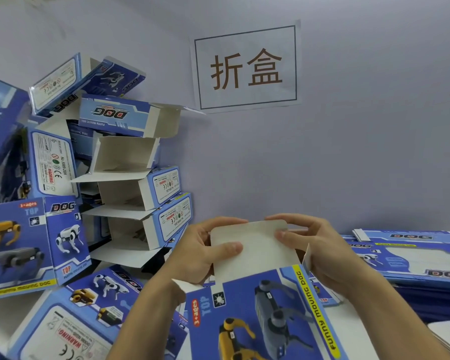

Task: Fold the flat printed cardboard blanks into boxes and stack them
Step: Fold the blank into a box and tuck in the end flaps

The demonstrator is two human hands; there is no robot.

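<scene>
- On the left, the leaning stack of folded blue printed cardboard boxes (pixel 130 178) waits against the wall.
- Our left hand (pixel 205 252) pinches the plain white end flap (pixel 252 248) of the blue dog-printed box (pixel 265 315) held at centre, thumb on top.
- Our right hand (pixel 309 245) pinches the flap's other corner; we should crease evenly along the fold.
- Flat blue blanks (pixel 411 258) lie on the surface, right.

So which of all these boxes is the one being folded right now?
Start at the paper sign on the wall and drop straight down to the two hands. They grip the box by its plain white end flap; it alone is held, while the others lie piled at left.
</scene>
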